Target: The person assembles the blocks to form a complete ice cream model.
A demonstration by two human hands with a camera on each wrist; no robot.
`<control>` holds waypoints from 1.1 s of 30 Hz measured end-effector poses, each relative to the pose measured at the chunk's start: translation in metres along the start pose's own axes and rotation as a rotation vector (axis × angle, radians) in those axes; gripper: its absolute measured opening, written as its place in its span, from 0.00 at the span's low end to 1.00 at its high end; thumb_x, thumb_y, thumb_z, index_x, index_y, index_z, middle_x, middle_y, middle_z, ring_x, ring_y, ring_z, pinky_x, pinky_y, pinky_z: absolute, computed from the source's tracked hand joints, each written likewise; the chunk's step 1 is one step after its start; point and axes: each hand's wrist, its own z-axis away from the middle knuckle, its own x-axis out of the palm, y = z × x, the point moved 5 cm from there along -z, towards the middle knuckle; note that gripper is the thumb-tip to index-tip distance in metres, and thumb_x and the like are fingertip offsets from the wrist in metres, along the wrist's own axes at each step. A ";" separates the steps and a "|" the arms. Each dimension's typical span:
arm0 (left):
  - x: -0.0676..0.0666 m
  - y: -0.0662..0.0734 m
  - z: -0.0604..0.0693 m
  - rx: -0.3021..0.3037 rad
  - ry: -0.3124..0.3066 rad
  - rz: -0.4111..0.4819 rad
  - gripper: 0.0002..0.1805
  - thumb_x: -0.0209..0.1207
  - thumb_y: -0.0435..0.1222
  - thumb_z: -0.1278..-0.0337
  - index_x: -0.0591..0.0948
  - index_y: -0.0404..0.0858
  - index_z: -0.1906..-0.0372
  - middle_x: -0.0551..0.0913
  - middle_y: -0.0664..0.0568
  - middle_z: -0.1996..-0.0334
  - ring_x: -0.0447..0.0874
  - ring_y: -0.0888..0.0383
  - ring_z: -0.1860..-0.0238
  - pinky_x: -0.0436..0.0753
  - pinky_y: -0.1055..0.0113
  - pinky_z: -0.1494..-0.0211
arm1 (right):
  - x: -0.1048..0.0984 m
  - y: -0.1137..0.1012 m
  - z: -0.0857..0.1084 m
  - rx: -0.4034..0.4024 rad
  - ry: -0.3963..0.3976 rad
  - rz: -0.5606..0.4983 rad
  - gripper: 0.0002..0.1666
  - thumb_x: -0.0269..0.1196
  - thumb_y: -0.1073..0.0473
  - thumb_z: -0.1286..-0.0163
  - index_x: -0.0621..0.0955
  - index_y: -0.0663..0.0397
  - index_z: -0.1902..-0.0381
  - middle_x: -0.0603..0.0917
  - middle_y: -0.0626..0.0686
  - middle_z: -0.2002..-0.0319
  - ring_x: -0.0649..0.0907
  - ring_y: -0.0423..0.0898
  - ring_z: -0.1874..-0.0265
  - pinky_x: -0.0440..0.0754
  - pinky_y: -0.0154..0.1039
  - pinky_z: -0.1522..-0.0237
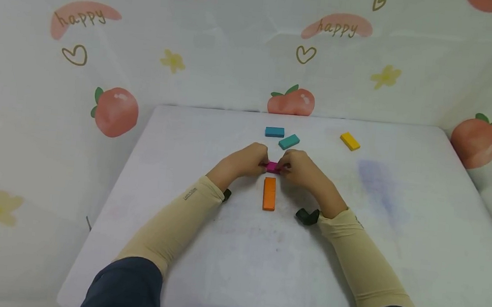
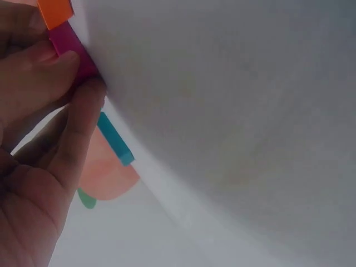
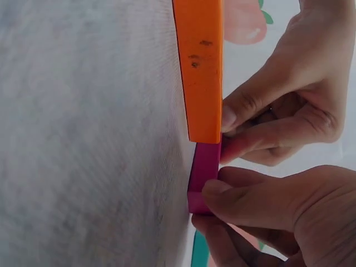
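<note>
A magenta block (image 1: 273, 167) lies on the white table between the two hands. At its left end my left hand (image 1: 250, 160) pinches it between thumb and fingers. My right hand (image 1: 301, 169) pinches the opposite end; in the right wrist view its thumb (image 3: 218, 190) presses against the block. Both hands hide parts of the magenta block. An orange block (image 1: 270, 194) lies lengthwise on the near side, its far end close to the magenta one. Beyond the hands are a blue block (image 1: 274, 132) and a slanted teal block (image 1: 289, 142).
Farther right, a yellow block (image 1: 350, 141) lies at an angle near the back of the white table (image 1: 219, 250). A faint purple stain (image 1: 378, 186) marks the tabletop there. Behind the back edge hangs a fruit-patterned cloth (image 1: 239, 39).
</note>
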 end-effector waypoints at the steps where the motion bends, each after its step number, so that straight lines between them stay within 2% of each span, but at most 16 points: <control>1: 0.000 0.001 0.001 -0.007 0.002 0.000 0.06 0.66 0.28 0.33 0.89 0.29 0.65 0.69 0.52 0.76 0.66 0.57 0.69 0.64 0.68 0.64 | 0.000 0.000 0.000 -0.003 0.000 -0.005 0.12 0.66 0.73 0.31 0.91 0.62 0.54 0.88 0.57 0.58 0.83 0.53 0.55 0.86 0.49 0.44; 6: -0.001 0.006 0.007 -0.034 0.011 0.000 0.06 0.66 0.28 0.33 0.89 0.27 0.61 0.75 0.50 0.72 0.69 0.55 0.66 0.69 0.67 0.61 | 0.001 0.000 0.000 -0.023 -0.003 -0.013 0.11 0.66 0.73 0.31 0.92 0.61 0.55 0.88 0.56 0.58 0.83 0.52 0.55 0.86 0.48 0.45; 12: 0.002 0.003 0.010 -0.067 0.021 0.017 0.07 0.67 0.29 0.32 0.88 0.27 0.56 0.81 0.47 0.68 0.73 0.55 0.66 0.73 0.68 0.61 | 0.001 -0.002 0.001 -0.025 -0.020 -0.003 0.10 0.67 0.71 0.31 0.92 0.59 0.56 0.87 0.55 0.57 0.83 0.52 0.54 0.86 0.48 0.46; 19: 0.003 0.004 0.015 -0.090 0.020 0.032 0.06 0.67 0.29 0.33 0.90 0.29 0.59 0.81 0.48 0.71 0.72 0.56 0.68 0.72 0.69 0.64 | 0.001 -0.006 0.003 -0.028 -0.042 -0.002 0.10 0.68 0.71 0.31 0.92 0.57 0.57 0.87 0.55 0.57 0.84 0.53 0.53 0.86 0.50 0.43; 25: 0.001 0.010 0.017 -0.121 -0.001 0.031 0.07 0.68 0.29 0.34 0.89 0.28 0.57 0.85 0.46 0.67 0.75 0.55 0.67 0.76 0.68 0.62 | 0.001 -0.005 0.004 -0.048 -0.033 -0.022 0.09 0.68 0.71 0.33 0.92 0.59 0.58 0.86 0.55 0.59 0.84 0.52 0.54 0.87 0.50 0.44; 33: 0.001 0.012 0.019 -0.149 -0.014 0.027 0.07 0.68 0.29 0.33 0.88 0.28 0.56 0.86 0.45 0.67 0.76 0.54 0.66 0.77 0.68 0.61 | 0.003 -0.005 0.002 -0.062 -0.036 -0.030 0.09 0.68 0.71 0.33 0.92 0.59 0.59 0.87 0.55 0.59 0.86 0.53 0.54 0.87 0.51 0.43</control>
